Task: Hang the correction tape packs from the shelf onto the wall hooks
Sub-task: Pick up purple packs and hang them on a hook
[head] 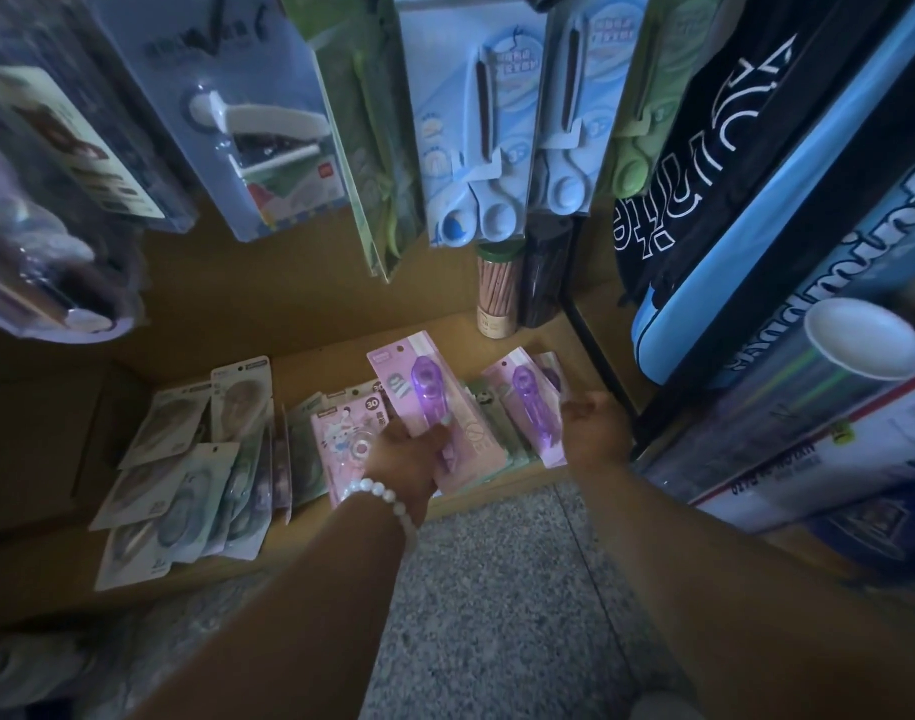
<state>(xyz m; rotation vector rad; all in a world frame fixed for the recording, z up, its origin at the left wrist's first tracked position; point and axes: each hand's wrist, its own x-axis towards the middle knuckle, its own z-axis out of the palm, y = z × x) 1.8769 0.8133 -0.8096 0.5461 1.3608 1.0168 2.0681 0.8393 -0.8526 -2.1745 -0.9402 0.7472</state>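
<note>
On the low wooden shelf [341,532] lie several correction tape packs. My left hand [411,459], with a bead bracelet on the wrist, grips a stack of pink packs with a purple tape dispenser [428,392] on top, lifted at an angle. My right hand [593,428] holds the lower end of another pink pack with a purple dispenser [523,394] at the shelf's right. A pink cartoon pack [341,433] lies just left of my left hand. Greenish and grey packs [195,470] are spread over the left of the shelf.
Scissors packs [476,148] and a stapler pack [258,127] hang from the wall above the shelf. A tube of pencils [497,293] stands at the back right. A blue case [746,262] and boxed goods [819,459] fill the rack on the right. Speckled floor [497,615] lies below.
</note>
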